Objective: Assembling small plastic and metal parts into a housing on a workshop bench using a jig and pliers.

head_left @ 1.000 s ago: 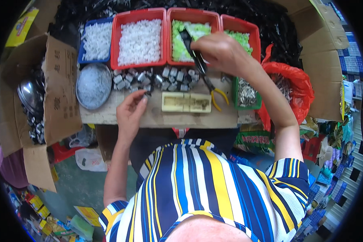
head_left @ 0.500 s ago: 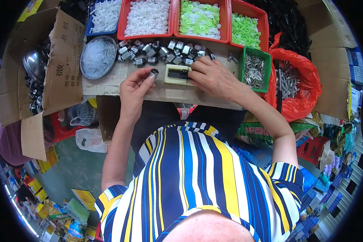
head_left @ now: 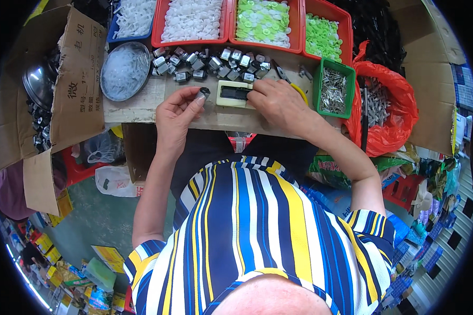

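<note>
My left hand (head_left: 177,118) pinches a small silver-and-black motor (head_left: 203,93) between thumb and fingers, just left of a cream block (head_left: 227,102). A black plastic part (head_left: 234,93) lies in the block's recess. My right hand (head_left: 281,105) bends over the block's right end, fingertips pressed down by the black part. What those fingertips grip is hidden under them. Behind the block, several small metal motors (head_left: 195,64) lie in a loose heap. Pliers with a yellow handle (head_left: 301,93) rest partly behind my right hand.
Red trays of white parts (head_left: 191,21) and green discs (head_left: 261,23) line the back. A green tray of metal pins (head_left: 333,90) and a red bag (head_left: 394,134) stand right. A round dish (head_left: 125,72) and a cardboard box (head_left: 80,79) stand left.
My right hand has drawn slightly right and down, showing more of the block and the pliers' yellow handle. My left hand keeps its pinch on the motor.
</note>
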The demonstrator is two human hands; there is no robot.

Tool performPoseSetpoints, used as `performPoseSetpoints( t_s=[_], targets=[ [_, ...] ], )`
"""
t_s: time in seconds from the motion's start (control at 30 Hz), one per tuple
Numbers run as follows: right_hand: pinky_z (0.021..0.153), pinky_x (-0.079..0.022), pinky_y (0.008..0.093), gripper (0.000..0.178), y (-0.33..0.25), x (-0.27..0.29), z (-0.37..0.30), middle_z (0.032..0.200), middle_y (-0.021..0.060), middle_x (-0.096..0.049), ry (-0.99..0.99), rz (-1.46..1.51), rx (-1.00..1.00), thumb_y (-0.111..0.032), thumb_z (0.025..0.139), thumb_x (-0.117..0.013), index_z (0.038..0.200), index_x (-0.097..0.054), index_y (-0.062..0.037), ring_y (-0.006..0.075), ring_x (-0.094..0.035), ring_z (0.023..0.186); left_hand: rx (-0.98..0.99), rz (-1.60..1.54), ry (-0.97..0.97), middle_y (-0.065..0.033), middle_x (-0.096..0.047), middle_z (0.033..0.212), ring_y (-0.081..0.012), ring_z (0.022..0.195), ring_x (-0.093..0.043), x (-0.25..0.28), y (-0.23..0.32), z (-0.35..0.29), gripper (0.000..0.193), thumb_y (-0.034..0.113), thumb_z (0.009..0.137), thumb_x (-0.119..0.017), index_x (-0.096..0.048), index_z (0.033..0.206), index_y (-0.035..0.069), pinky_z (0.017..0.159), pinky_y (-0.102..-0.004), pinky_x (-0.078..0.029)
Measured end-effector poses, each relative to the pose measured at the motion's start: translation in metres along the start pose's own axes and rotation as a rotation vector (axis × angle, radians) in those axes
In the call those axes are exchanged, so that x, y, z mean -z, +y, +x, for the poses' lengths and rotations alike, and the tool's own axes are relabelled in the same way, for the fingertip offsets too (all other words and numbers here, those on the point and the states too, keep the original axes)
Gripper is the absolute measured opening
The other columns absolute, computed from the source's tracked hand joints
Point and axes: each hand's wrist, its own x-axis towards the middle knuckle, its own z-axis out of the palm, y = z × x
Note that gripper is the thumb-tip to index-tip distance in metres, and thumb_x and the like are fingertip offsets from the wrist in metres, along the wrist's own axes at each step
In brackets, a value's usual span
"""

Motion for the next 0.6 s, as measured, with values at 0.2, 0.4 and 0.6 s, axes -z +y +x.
performPoseSetpoints(
  t_s=[0.2, 0.4, 0.6],
  targets=[
    [0.068, -0.046, 0.0399, 0.014, -0.007, 0.008, 0.013, 0.085, 0.0087, -0.060, 0.192, 0.287, -0.090, -0.016, 0.085, -0.071, 0.091, -0.067, -0.0044, 0.0278, -0.063, 0.080, 0.207, -0.219, -0.152, -0.0095, -0.072, 0.100, -0.0089, 0.078, -0.065, -0.003, 0.004, 0.004, 0.025, 0.016, 0.097, -0.068, -0.067, 0.117, 0.000, 0.067, -0.0203, -0.050],
    [0.067, -0.045, 0.0376, 0.024, -0.031, -0.005, 0.026, 0.086, 0.0063, -0.066, 0.426, 0.391, -0.167, -0.020, 0.078, -0.080, 0.093, -0.068, -0.0059, 0.0244, -0.065, 0.080, 0.270, -0.511, -0.237, -0.0110, -0.071, 0.105, -0.0135, 0.085, -0.069, -0.023, 0.002, 0.005, 0.022, 0.013, 0.099, -0.063, -0.060, 0.119, 0.003, 0.073, -0.0247, -0.056],
    [0.071, -0.042, 0.0380, 0.026, -0.038, -0.006, 0.025, 0.089, 0.0050, -0.064, 0.467, 0.267, -0.242, -0.022, 0.076, -0.079, 0.094, -0.068, -0.0069, 0.0235, -0.063, 0.085, 0.252, -0.511, -0.149, -0.0101, -0.069, 0.109, -0.0146, 0.093, -0.070, -0.041, 0.008, -0.002, 0.021, 0.011, 0.098, -0.063, -0.055, 0.117, 0.004, 0.078, -0.0260, -0.058]
  ],
)
